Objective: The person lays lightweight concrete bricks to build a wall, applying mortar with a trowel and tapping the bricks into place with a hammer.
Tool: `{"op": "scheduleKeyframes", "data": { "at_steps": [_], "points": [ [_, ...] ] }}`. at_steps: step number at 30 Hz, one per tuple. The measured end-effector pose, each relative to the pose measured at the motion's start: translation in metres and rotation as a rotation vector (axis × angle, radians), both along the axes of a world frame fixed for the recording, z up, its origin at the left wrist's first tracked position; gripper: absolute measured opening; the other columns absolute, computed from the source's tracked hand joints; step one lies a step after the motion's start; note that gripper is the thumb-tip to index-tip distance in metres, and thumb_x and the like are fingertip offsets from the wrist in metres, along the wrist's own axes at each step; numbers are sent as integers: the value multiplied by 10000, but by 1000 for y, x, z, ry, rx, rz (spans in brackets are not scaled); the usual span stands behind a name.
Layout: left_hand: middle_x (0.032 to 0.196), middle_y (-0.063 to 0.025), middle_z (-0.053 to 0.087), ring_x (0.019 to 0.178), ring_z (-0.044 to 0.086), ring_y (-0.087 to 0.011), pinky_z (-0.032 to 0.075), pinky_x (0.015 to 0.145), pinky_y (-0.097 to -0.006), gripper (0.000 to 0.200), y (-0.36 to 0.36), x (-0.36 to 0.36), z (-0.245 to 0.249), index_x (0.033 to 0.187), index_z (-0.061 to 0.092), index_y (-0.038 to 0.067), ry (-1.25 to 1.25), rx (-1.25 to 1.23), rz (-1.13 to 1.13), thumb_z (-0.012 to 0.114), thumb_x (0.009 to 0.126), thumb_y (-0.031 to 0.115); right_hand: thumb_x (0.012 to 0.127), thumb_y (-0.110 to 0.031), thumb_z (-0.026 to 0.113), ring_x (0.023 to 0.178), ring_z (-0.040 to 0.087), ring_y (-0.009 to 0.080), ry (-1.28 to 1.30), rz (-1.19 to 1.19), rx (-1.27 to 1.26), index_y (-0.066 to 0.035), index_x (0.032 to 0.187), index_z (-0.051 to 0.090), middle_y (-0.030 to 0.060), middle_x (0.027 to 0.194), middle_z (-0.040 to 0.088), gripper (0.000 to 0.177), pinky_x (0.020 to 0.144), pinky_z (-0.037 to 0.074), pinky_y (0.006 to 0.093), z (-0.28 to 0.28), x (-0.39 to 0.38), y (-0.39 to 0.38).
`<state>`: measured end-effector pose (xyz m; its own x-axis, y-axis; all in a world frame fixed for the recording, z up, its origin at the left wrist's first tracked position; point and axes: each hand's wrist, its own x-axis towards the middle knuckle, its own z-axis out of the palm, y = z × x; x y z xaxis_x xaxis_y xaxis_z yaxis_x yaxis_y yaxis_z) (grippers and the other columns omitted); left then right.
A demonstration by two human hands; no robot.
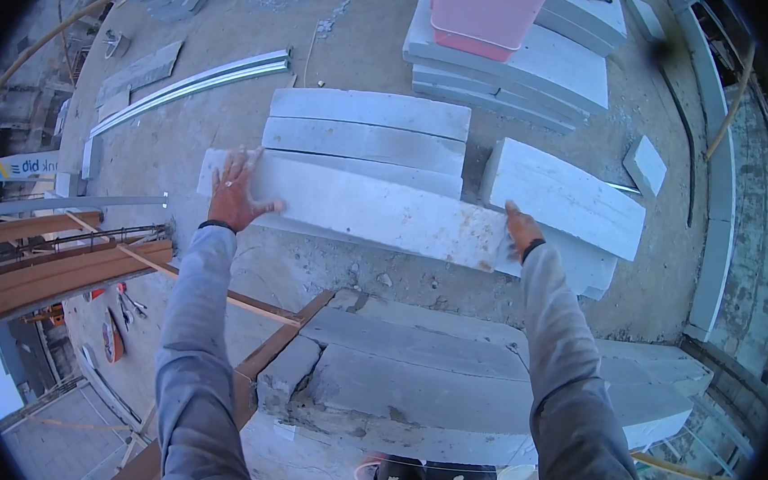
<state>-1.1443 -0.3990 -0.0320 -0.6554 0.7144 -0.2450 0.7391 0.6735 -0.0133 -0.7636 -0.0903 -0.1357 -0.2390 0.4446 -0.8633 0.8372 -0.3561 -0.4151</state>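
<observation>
A long pale block (378, 205) lies slightly tilted across the front of a stack of similar blocks (365, 141). My left hand (236, 194) rests on its left end with the fingers spread, the thumb pointing right along its face. At the block's right end, my right hand (522, 229) is closed around the edge, with part of the fingers hidden. Just right of that hand, another thick block (568, 198) sits on top of a lower block.
Nearest me is a block wall (417, 392), with wooden beams (66, 274) at its left. A pink tub (483, 18) stands on stacked blocks (551, 68) at the back. Metal channels (198, 76) lie back left; a small block piece (645, 166) lies right.
</observation>
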Motion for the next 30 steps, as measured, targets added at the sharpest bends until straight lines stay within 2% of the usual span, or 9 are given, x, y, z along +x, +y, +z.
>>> {"op": "scheduleKeyframes", "data": {
  "at_steps": [1, 2, 4, 6, 8, 13, 16, 21, 30],
  "points": [
    [1465, -134, 218, 1367, 160, -288, 108, 1096, -526, 1165, 4, 3, 7, 1423, 215, 211, -6, -83, -162, 751, 477, 630, 820, -616, 426, 1058, 522, 423, -40, 362, 562, -63, 1213, 476, 260, 1148, 538, 680, 892, 422, 490, -12, 6, 4],
    [1465, -134, 218, 1367, 160, -288, 108, 1096, -526, 1165, 8, 4, 11, 1423, 215, 211, -7, -76, -167, 751, 477, 630, 781, -632, 498, 1145, 458, 411, 59, 114, 734, -7, 1225, 455, 277, 1197, 493, 768, 964, 376, 416, 18, -9, -17],
    [1480, -121, 175, 1373, 135, -289, 98, 1106, -511, 1300, 15, 5, 16, 1441, 103, 234, 38, -317, -443, 773, 400, 631, 730, -606, 583, 1279, 314, 376, 274, 461, 884, 12, 1301, 370, 258, 1321, 385, 868, 1054, 246, 454, 78, -37, -55],
    [1483, -116, 163, 1373, 133, -291, 98, 1106, -510, 1321, 27, 3, 21, 1442, 86, 238, 76, -354, -430, 776, 386, 632, 681, -555, 660, 1350, 157, 360, 377, 700, 969, -11, 1378, 249, 233, 1406, 256, 974, 1082, 119, 521, 75, -52, -100],
    [1487, -111, 152, 1373, 131, -293, 98, 1107, -510, 1342, 38, -1, 27, 1442, 69, 242, 128, -393, -406, 779, 373, 633, 629, -515, 720, 1351, 129, 377, 342, 819, 936, -23, 1407, 173, 231, 1428, 200, 1071, 1061, 78, 592, 81, -74, -118],
    [1468, -176, 158, 1364, 147, -325, 115, 1102, -507, 1378, 28, -2, 18, 1443, 39, 164, 54, -477, -485, 812, 383, 587, 604, -447, 754, 1348, 134, 387, 280, 957, 955, -13, 1402, 187, 236, 1429, 199, 1071, 1050, 82, 603, 69, -102, -129],
    [1451, -206, 172, 1357, 163, -334, 129, 1102, -493, 1344, 22, 2, 16, 1440, 28, 131, 52, -430, -501, 829, 436, 528, 600, -405, 762, 1339, 162, 389, 190, 978, 1202, -1, 1398, 189, 230, 1418, 222, 1062, 1038, 122, 599, 52, -99, -134],
    [1447, -195, 186, 1352, 178, -329, 144, 1107, -468, 1246, 14, 4, 8, 1440, 46, 137, 94, -356, -458, 833, 517, 424, 587, -372, 770, 1241, 314, 339, 302, 1028, 894, -8, 1397, 200, 194, 1322, 338, 1056, 999, 226, 546, 82, -97, -116],
    [1418, -169, 257, 1332, 231, -309, 162, 1105, -465, 1186, -10, -25, -4, 1423, 159, 139, 107, -198, -370, 856, 484, 338, 548, -408, 776, 1214, 338, 347, 249, 1040, 924, -3, 1374, 249, 207, 1288, 353, 1060, 980, 231, 530, 78, -103, -119]
  ]
}}
